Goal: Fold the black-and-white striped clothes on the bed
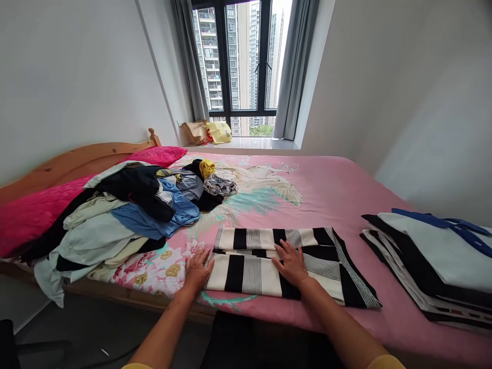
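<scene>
A black and white striped garment (pixel 253 274) lies folded in a long flat shape near the front edge of the bed. Its right end flares out into a slanted point, and a fold line runs lengthwise along its middle. My left hand (pixel 198 269) rests at the garment's left end with fingers stretched out. Spread flat on top of the cloth, near its centre, is my right hand (pixel 292 264). Neither hand grips the fabric. What kind of garment it is cannot be made out.
A loose heap of clothes (pixel 146 205) covers the bed's left side, by pink pillows (pixel 165 155) and a wooden headboard (pixel 88 159). Folded clothes (pixel 430 261) are stacked at the right. Pink bedding (pixel 323 189) stretches toward the window sill, where bags (pixel 219 132) stand.
</scene>
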The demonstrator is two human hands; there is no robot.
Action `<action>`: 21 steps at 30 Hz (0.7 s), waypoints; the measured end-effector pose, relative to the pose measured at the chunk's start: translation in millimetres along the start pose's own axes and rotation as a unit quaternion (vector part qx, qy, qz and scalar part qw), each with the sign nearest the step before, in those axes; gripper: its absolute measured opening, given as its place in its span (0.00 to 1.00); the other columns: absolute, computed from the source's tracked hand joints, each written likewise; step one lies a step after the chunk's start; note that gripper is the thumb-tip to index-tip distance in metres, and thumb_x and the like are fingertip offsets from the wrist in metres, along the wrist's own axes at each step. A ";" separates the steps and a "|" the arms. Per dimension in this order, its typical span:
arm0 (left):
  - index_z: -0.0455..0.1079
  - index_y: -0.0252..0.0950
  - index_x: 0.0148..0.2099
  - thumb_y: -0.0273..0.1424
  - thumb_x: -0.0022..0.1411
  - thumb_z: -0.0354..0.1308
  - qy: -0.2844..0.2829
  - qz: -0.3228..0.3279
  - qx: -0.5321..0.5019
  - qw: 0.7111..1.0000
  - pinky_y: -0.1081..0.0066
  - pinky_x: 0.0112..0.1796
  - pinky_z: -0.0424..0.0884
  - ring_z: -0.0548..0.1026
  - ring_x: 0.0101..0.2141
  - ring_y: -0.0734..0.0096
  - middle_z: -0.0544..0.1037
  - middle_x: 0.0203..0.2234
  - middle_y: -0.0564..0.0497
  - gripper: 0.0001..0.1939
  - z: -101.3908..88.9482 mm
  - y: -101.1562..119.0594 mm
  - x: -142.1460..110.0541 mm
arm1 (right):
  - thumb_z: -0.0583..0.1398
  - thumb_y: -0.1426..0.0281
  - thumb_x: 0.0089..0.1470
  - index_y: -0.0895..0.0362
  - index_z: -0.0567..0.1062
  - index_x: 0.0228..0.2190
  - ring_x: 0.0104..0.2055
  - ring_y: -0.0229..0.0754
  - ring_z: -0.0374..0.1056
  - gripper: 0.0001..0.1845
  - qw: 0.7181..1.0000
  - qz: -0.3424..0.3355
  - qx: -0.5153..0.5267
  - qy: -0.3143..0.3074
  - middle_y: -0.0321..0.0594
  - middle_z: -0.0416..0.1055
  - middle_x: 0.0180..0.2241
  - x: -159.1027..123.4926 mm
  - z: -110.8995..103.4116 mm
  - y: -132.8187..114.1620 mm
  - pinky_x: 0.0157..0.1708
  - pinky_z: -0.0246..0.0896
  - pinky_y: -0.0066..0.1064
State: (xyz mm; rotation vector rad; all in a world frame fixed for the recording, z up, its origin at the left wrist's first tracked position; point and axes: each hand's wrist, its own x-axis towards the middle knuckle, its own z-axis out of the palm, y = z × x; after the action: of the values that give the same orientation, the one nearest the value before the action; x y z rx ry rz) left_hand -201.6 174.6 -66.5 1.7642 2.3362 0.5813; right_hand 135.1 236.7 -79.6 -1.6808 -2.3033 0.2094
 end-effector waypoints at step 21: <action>0.52 0.43 0.65 0.47 0.63 0.39 -0.182 0.192 0.015 0.964 0.43 0.58 0.26 0.42 0.64 0.58 0.48 0.65 0.48 0.31 56.7 153.8 55.4 | 0.44 0.60 0.59 0.48 0.61 0.57 0.64 0.49 0.43 0.26 0.999 0.050 -0.018 0.013 0.36 0.52 0.62 44.3 26.4 2.7 0.59 0.28 0.60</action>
State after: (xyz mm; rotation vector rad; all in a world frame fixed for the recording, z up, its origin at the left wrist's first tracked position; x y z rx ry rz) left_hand -61.2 274.6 -51.6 2.1424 1.7830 0.2374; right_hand 116.9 280.9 -99.2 -1.8065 -2.2203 0.1673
